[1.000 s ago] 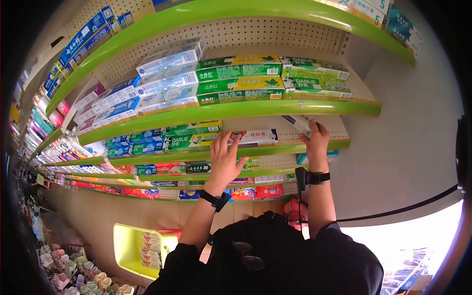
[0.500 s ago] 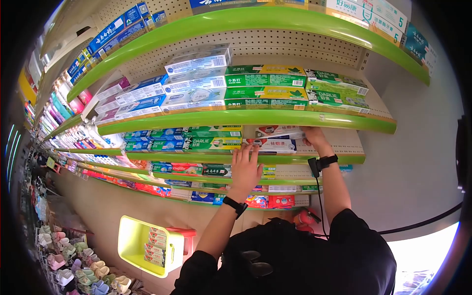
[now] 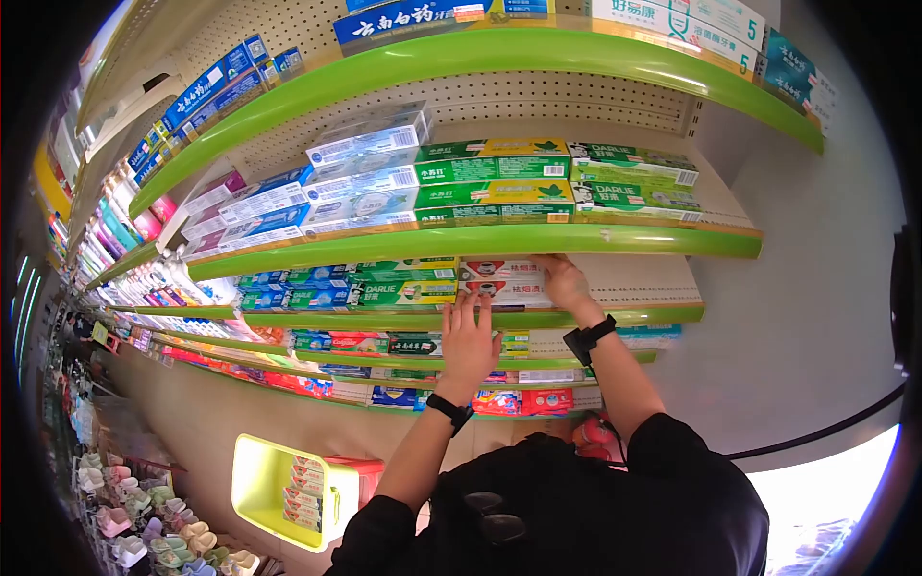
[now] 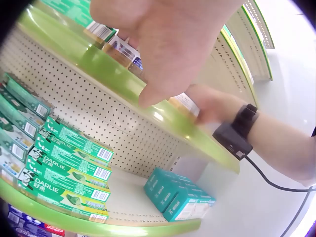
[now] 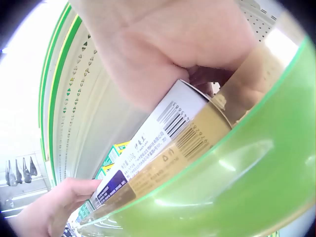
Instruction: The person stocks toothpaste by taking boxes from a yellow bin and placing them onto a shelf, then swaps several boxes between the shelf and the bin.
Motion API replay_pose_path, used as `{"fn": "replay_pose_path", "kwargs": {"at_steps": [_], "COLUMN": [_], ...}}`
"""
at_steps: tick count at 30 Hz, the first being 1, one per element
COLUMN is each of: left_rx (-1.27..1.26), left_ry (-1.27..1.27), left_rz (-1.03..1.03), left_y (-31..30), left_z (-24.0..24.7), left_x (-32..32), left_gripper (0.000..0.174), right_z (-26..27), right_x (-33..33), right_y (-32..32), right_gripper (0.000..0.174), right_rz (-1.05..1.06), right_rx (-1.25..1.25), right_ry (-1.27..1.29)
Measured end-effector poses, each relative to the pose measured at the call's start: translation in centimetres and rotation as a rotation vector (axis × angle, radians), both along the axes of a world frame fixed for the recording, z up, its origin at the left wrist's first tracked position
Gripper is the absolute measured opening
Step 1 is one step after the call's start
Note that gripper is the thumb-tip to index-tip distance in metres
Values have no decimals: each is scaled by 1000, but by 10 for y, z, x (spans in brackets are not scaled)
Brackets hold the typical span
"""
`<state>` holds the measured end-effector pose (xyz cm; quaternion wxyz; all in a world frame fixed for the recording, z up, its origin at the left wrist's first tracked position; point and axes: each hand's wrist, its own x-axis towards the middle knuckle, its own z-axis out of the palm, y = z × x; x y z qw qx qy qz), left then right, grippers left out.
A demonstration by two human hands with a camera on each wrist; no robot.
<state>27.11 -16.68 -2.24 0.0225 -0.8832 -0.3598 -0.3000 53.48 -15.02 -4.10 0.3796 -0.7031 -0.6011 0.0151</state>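
Observation:
Two white boxes with red-and-black logos lie stacked on the second shelf in the head view, the upper box [image 3: 514, 270] flush over the lower box [image 3: 517, 292]. My right hand [image 3: 567, 286] grips the upper one's right end. Straight fingers of my left hand [image 3: 469, 348] touch the lower one's front left part at the shelf lip. In the right wrist view, my right hand [image 5: 168, 44] is against the end of a barcoded box [image 5: 165, 123], its fingertips partly hidden; my left hand [image 5: 54, 205] touches the far end. My left hand [image 4: 173, 47] covers much of the left wrist view.
Green-and-yellow boxes [image 3: 403, 293] stand left of the white pair. Above runs a green shelf edge [image 3: 480, 240] with stacked cartons behind it. A grey panel [image 3: 797, 317] closes the right side. On the floor, a yellow basket [image 3: 252, 480] holds several similar boxes.
My right hand has brought the upper box left and down from a tilted position onto the lower one. My left fingers remain at the lower box's left part. The head view has shifted.

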Motion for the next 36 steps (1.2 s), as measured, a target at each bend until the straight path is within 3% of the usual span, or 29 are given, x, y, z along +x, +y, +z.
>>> {"fn": "replay_pose_path", "kwargs": {"at_steps": [4,6,7,12,23,26,28,30,32,34,36], "left_rx": [19,15,11,-10,-56,-140,-136,-80,-187,-378,-526], "left_ry": [28,25,22,4,83,16,-234,-261,-241,-219,-270], "left_rz": [7,10,15,16,-43,-98,-256,-255,-197,-44,123], "left_y": [-1,-2,-2,-5,-3,-7,-10,-11,-12,-10,-23], "left_z": [-2,-6,-7,-17,-15,-9,-14,-35,-60,-119,-127], "left_x": [1,3,4,11,-7,-24,-59,-105,-160,-232,-285], "left_gripper": [84,86,88,95,101,92,70,45,28,19,18], "right_z": [0,13,8,-6,9,6,7,14,18,17,13], "right_x": [0,-21,-24,-35,-39,-38,-40,-48,-54,-61,-61], "right_y": [-6,-25,-28,-32,-44,-44,-43,-46,-46,-43,-38], "right_gripper": [36,37,37,40,46,48,49,55,58,66,66], "right_rz": [65,-126,-124,-240,-191,-201,-200,-255,-278,-324,-288], "right_rx": [27,85,86,217,160,151,147,217,269,349,343], "right_ry": [74,93,95,-169,-209,-214,-216,-143,-161,-159,-153]}}
